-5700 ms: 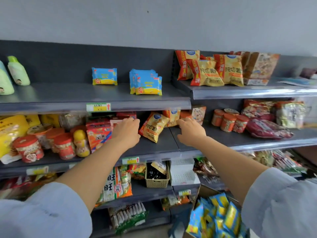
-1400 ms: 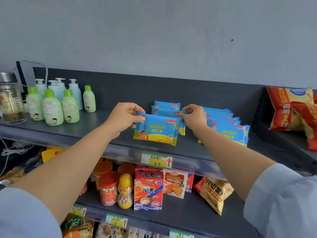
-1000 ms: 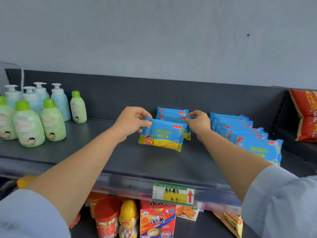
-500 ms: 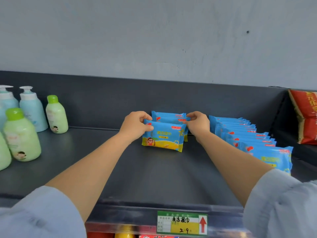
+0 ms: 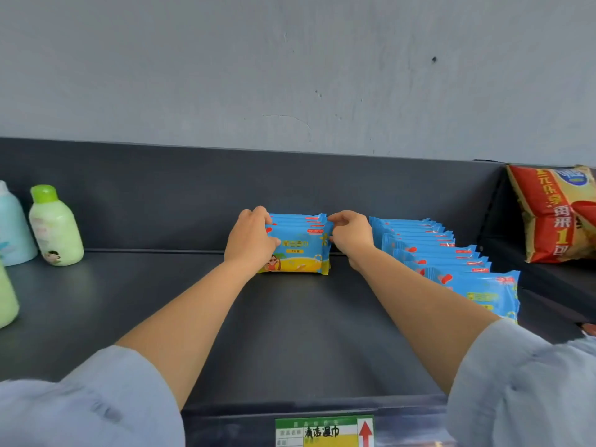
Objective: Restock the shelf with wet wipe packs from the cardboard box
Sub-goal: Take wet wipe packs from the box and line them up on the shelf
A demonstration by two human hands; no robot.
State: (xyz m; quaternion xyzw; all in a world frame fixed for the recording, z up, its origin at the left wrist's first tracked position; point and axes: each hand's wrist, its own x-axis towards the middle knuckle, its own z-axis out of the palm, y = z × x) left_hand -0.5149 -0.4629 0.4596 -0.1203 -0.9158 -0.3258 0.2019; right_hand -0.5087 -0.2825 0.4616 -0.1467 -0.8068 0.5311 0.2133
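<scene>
Both the left hand [image 5: 250,241] and right hand [image 5: 351,235] pinch a blue-and-yellow plastic wet wipe pack [image 5: 300,253], upright mid-frame on the dark grey metal shelf [image 5: 290,333]. It looks like the placing step, so next: let go, fetch another.

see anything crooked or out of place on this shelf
Nothing stands out. The short row and the long row of wipe packs stand upright and even; the left hand and right hand grip the short row's front pack.

A pale grey wall [image 5: 290,75], lightly marked, fills the upper area. A dark grey metal shelf unit [image 5: 290,333] stands against it.
</scene>
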